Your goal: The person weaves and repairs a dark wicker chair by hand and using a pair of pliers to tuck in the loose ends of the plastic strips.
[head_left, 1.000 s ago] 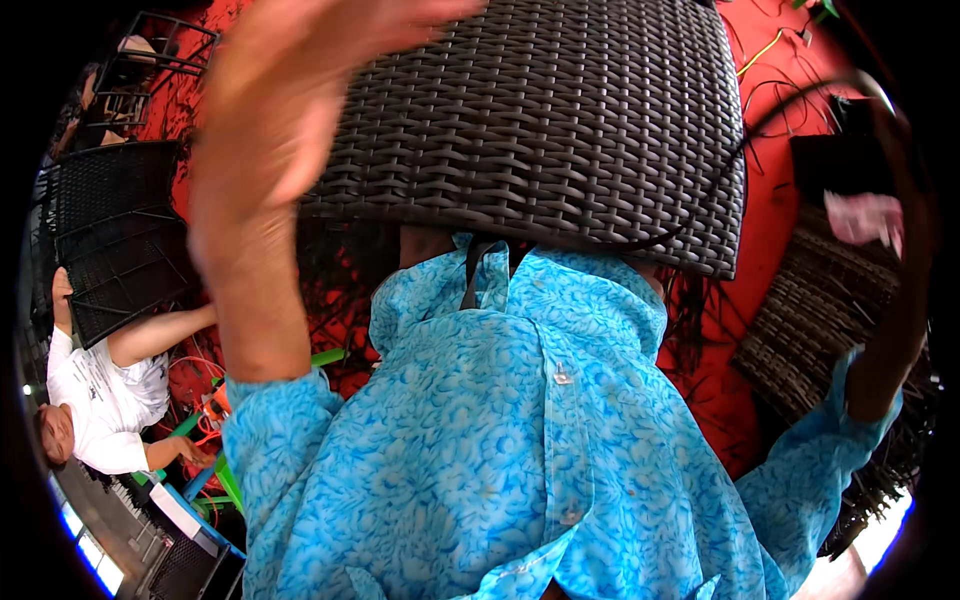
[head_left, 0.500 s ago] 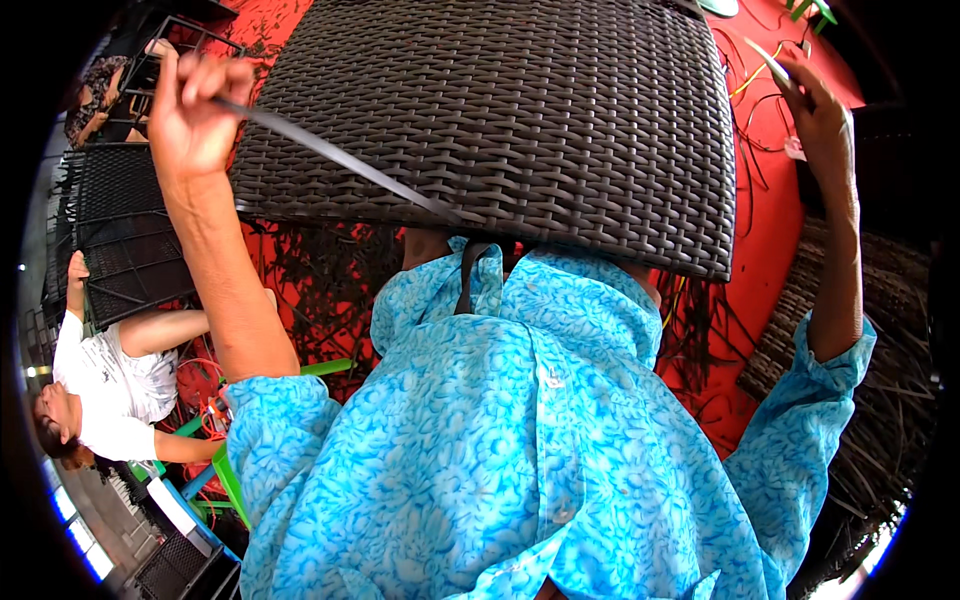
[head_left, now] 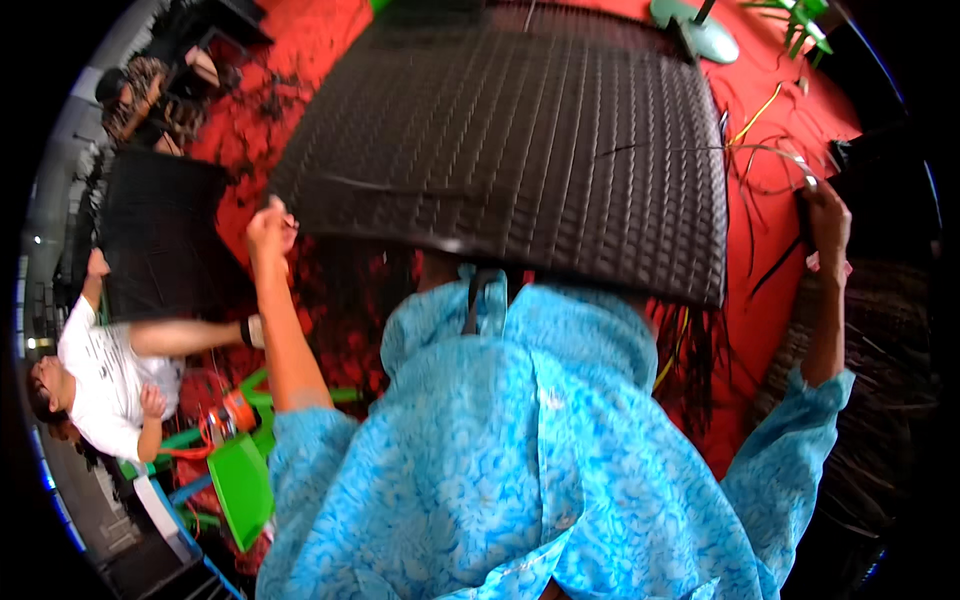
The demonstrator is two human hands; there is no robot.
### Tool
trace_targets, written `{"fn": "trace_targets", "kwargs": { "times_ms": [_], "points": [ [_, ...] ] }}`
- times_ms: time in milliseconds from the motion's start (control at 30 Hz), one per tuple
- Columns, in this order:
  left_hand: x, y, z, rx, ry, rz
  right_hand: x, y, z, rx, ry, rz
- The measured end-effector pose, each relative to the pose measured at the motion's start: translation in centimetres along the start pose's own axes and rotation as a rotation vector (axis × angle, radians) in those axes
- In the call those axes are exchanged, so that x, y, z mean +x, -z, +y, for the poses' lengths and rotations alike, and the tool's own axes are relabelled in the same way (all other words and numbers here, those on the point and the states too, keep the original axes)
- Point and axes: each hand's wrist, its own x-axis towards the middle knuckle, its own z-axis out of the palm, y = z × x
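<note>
A dark brown woven rattan panel (head_left: 520, 130) lies before me, reaching almost over my lap, blurred by motion. At its near left corner is my left hand (head_left: 270, 235), its fingers pinched together; whether they grip the panel's edge or a dark strip there is hidden by the blur. Off the panel's right side my right hand (head_left: 828, 222) is closed around a slim, pale, shiny tool (head_left: 803, 172), whose kind I cannot make out. A thin dark strand (head_left: 680, 149) crosses the panel's right edge and curves toward that tool.
Loose dark strips litter the red floor (head_left: 765, 215). To the left a person in a white shirt (head_left: 110, 380) sits beside a dark panel (head_left: 165, 225) and a green stool (head_left: 240, 490). A pale round base (head_left: 705, 35) stands far right; bundled strips (head_left: 850, 370) lie at right.
My left hand has come down toward me to the panel's near left corner; the dark strip stretched from it no longer shows clearly. My right hand has lowered. The seated person's near arm has bent upward.
</note>
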Motion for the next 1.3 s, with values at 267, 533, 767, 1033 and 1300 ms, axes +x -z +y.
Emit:
{"fn": "trace_targets", "kwargs": {
  "times_ms": [267,533,767,1033,1300],
  "points": [
    [-16.9,-9.6,16.1,0.279,-1.285,-0.555,-3.7,4.0,-22.5,0.360,0.645,-0.071],
    [-21.7,-14.5,15.6,-0.070,-0.431,-1.426,-6.0,5.3,-26.1,0.437,0.772,-0.073],
    [-16.7,-7.5,13.4,-0.053,-0.280,-1.135,-6.9,3.3,-21.8,0.598,0.510,-0.295],
    [-6.7,3.6,8.0,0.078,-0.537,-0.545,-8.5,0.5,-20.3,0.460,0.635,-0.411],
    [-12.6,-2.2,10.6,0.578,-1.204,-0.325,-8.1,1.1,-26.3,0.514,0.766,-0.282]
  ]
}}
